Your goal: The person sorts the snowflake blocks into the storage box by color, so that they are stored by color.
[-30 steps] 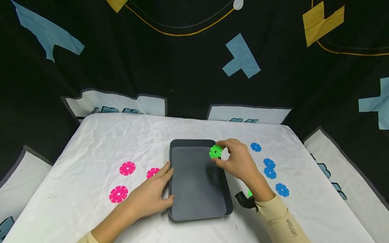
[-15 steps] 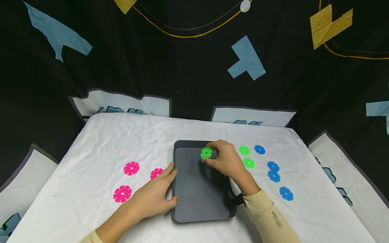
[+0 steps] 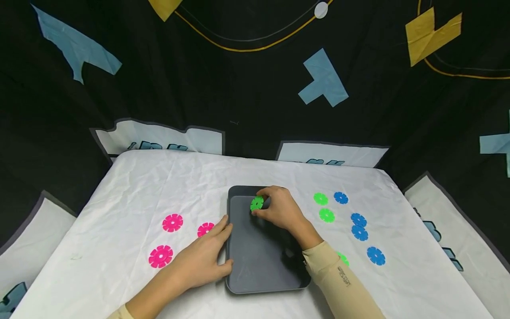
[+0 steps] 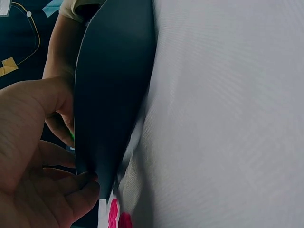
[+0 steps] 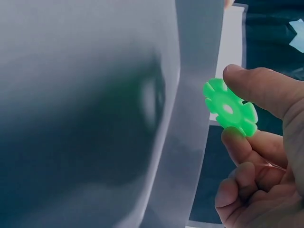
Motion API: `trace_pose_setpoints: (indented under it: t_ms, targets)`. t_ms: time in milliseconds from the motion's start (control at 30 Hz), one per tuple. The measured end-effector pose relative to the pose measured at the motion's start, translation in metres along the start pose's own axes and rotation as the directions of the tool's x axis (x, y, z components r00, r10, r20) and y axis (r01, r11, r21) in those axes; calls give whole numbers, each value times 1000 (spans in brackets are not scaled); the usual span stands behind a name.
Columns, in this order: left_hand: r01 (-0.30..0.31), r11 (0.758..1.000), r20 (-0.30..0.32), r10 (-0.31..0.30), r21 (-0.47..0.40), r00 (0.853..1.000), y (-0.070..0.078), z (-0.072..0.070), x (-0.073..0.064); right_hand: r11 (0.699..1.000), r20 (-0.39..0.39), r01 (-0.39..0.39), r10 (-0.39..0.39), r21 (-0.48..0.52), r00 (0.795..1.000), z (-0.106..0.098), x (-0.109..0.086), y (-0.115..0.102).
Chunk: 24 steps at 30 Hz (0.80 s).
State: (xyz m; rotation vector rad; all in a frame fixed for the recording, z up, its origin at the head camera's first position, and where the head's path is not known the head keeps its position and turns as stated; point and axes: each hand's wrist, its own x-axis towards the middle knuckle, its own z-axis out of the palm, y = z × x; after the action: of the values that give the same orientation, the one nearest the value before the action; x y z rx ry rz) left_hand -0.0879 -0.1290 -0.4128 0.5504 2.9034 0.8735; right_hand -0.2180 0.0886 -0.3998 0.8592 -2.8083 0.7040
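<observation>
White-clothed table (image 3: 123,190), black backdrop (image 3: 247,97). My right hand (image 3: 280,209) pinches a green notched disc (image 3: 256,203) over the grey tray's (image 3: 264,272) far part; my left hand (image 3: 202,259), fingers extended, touches its left rim.

Matt tray (image 3: 259,270) (smooth) — wrinkled cloth (image 3: 131,190)

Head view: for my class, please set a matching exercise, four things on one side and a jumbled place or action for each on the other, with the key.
1. Right hand
2. Pink discs
3. Left hand
4. Blue discs

A. Touches the side of the grey tray
B. Right of the tray
C. Pinches a green disc
D. Left of the tray

Pairs: 1-C, 2-D, 3-A, 4-B
</observation>
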Motion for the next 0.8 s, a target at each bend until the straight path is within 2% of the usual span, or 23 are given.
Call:
trace_pose_setpoints:
  t_ms: [500, 800]
  targets:
    - [-16, 1000, 13, 16, 0, 1000, -1, -1, -1, 999, 134, -24, 28, -32, 991, 27, 23, -13]
    - [-36, 999, 2, 35, 8, 999, -2, -1, -1, 998, 152, 28, -18, -63, 988, 37, 33, -13]
